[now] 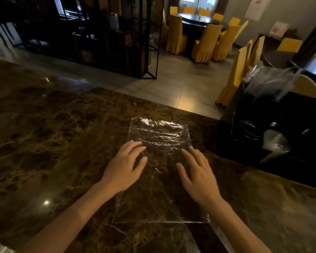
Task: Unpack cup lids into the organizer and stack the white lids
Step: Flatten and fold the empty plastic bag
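Observation:
A flat, clear plastic bag [159,136] lies on the brown marble counter [53,134] in front of me. My left hand [125,167] rests flat on the bag's left side with its fingers spread. My right hand [197,172] lies flat on its right side, fingers straight. At the right stands a black organizer [274,125] with dark compartments. A clear plastic-wrapped bundle [274,143] leans in one compartment and more clear plastic [270,81] sticks up behind it. No white lids show.
The counter's far edge [153,101] runs diagonally behind the bag. Beyond it are a tiled floor, a black metal shelf [106,37] and yellow-covered chairs [204,42] round a dark table. Another sheet of clear plastic [281,207] lies on the counter at the right.

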### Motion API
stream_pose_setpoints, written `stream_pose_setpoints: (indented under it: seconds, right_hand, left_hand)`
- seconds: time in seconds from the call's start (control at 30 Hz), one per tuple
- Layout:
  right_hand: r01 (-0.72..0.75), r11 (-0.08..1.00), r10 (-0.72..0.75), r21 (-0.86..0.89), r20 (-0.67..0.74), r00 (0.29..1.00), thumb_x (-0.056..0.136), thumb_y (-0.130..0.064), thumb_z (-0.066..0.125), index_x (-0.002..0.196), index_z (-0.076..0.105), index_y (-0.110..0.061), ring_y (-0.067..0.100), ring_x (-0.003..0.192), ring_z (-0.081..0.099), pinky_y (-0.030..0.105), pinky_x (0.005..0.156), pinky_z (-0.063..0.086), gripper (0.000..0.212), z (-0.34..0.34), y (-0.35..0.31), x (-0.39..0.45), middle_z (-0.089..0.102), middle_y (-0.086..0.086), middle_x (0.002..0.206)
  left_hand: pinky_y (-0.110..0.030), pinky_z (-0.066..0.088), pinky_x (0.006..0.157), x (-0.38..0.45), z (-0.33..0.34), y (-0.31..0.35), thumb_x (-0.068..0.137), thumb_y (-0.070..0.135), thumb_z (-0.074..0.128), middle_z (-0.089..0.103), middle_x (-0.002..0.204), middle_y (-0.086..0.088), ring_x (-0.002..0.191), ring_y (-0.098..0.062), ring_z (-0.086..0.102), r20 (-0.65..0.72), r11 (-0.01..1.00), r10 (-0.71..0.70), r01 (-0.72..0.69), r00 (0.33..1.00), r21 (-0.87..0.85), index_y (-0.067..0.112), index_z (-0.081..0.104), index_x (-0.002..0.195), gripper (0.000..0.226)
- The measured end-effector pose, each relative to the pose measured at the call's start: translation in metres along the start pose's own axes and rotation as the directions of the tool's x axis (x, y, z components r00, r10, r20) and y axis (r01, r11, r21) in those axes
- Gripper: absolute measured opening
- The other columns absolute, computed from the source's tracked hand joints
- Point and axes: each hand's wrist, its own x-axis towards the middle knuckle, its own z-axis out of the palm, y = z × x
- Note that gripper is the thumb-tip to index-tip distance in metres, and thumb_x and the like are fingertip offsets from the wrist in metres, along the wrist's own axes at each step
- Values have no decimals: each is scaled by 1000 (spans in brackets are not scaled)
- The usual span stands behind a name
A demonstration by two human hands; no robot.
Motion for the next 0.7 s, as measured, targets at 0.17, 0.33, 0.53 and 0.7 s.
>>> stream_pose_setpoints:
  seconds: [0.17, 0.33, 0.53, 0.7]
  right_hand:
    - [169, 976, -147, -139, 156, 977, 104, -67, 18, 161, 7, -43, 16, 157, -10, 46, 129, 7, 63, 38, 5, 50, -2, -8, 171]
    - [68, 974, -23, -214, 207, 978, 101, -68, 8, 159, -3, -48, 16, 157, -11, 43, 128, -3, 62, 54, 33, 54, -8, -9, 170]
    - [5, 966, 40, -260, 167, 985, 102, -68, 8, 159, -7, -46, 17, 157, -12, 44, 128, -4, 63, 52, 50, 45, -11, -9, 170]
    - [-41, 970, 86, -239, 183, 979, 103, -65, 9, 160, -5, -41, 17, 156, -16, 44, 128, -5, 64, 42, 55, 37, -10, -6, 171]
  left_hand:
    - [-44, 6, 126, 45, 45, 1, 103, 55, 16, 2, 169, 4, 155, -17, -7, 214, 955, 16, -79, 977, 287, 28, 9, 159, 63]
    - [-43, 1, 126, 44, 56, -34, 96, 63, -2, -2, 169, 5, 155, -18, -6, 236, 922, -58, -39, 970, 385, 31, -2, 159, 71]
    - [-42, 1, 125, 34, 53, -55, 93, 68, -5, -3, 168, 7, 155, -17, -5, 190, 910, -61, -24, 980, 414, 30, -4, 159, 76]
    - [-41, 1, 125, 28, 43, -41, 102, 57, 13, 1, 169, 2, 155, -18, -6, 182, 925, -80, 5, 980, 381, 22, 5, 160, 68]
